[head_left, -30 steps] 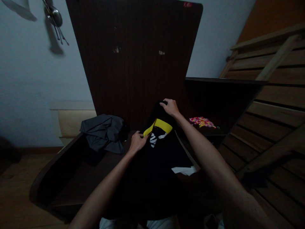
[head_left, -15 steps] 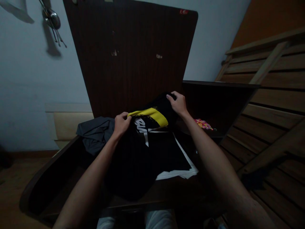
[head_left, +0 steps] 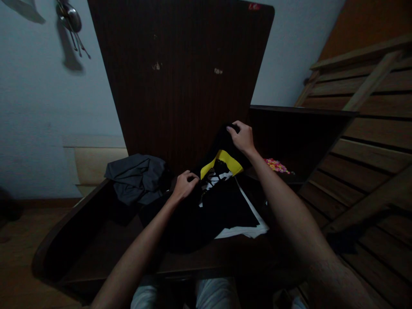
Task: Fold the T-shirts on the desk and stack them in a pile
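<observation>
Dim room. Pale wall point(head_left: 35, 111) on the left, one metal fitting point(head_left: 71, 19) on it, its top cut off by the frame. Below, one dark desk point(head_left: 86, 264) with one upright brown board point(head_left: 183, 86) behind, also cut off above. We count one grey cloth point(head_left: 138, 176), crumpled on the desk's left, its underside lost in shadow.

Next, the left hand point(head_left: 185, 186): fingers curled in, pinching the left side of one black garment point(head_left: 225, 208), fingertips sunk in dark fabric. Garment at mid-desk, upper part raised between both hands; one yellow band point(head_left: 222, 159), white lettering broken by folds, unreadable to us. White strip point(head_left: 244, 232) along its lower right; trim or separate piece, we cannot tell. Two pale trouser legs point(head_left: 215, 294) below, cropped.

Right hand point(head_left: 243, 138): thumb and fingers closed on the garment's far edge. Beyond its forearm, one heap of bright bits point(head_left: 277, 166), too small to count. Far right, wooden slats point(head_left: 376, 152), running out of view.
</observation>
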`<state>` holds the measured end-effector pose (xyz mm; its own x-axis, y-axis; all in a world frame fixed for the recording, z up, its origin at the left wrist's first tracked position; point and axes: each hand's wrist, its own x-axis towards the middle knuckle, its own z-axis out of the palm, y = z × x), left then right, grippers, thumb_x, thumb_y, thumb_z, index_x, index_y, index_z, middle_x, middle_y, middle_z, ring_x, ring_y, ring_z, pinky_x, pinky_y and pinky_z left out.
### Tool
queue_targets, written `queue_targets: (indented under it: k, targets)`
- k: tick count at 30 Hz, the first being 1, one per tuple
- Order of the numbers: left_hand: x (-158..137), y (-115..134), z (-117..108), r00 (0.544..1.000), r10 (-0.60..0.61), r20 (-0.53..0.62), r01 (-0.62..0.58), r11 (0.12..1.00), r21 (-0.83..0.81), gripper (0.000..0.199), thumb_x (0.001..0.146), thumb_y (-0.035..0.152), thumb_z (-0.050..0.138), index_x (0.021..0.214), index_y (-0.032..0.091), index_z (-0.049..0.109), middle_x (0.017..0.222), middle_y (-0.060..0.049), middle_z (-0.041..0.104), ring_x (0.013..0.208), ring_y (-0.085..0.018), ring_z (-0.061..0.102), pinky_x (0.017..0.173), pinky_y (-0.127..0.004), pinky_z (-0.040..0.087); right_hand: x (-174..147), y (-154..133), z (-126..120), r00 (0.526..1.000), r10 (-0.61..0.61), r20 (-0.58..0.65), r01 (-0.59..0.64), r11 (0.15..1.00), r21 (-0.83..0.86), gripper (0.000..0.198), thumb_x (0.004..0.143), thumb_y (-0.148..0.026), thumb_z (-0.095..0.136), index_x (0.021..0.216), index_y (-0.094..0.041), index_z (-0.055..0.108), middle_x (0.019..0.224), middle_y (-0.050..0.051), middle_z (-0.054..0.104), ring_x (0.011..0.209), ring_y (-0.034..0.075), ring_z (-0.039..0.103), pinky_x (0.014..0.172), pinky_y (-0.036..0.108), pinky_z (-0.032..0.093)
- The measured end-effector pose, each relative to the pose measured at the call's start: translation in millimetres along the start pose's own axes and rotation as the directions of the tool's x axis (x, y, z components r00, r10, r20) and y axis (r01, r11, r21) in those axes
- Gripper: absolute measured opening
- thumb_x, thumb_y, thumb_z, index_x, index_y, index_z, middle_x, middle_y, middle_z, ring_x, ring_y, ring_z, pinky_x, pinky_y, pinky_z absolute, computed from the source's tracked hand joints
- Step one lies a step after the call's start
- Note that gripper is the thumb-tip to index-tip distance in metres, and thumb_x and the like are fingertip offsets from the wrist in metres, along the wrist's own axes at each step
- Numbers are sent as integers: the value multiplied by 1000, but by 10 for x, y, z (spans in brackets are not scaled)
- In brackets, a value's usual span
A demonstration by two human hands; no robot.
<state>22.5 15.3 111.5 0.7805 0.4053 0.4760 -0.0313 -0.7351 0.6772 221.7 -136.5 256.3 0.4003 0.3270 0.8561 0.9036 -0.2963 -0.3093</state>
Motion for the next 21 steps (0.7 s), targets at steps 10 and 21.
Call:
queue_targets:
  k: [10,21]
  targets:
    - [-362,51,553,958,27,-284,76,935,347,24,78,44,66,78,22,59,112,-12,56,109,-28,51,92,-39,40,6,120,35,998,54,13,-53,997,-50,27,90,-41,51,88,-18,64,86,10,67,82,25,60,77,35,44]
    - [-132,-66,618,930,-191,-315,321,840,437,27,77,39,62,89,17,70,127,-18,54,116,-37,48,93,-50,39,-13,162,93,996,57,-61,-59,998,-27,31,89,-46,51,88,-18,65,81,10,68,81,26,61,76,36,46]
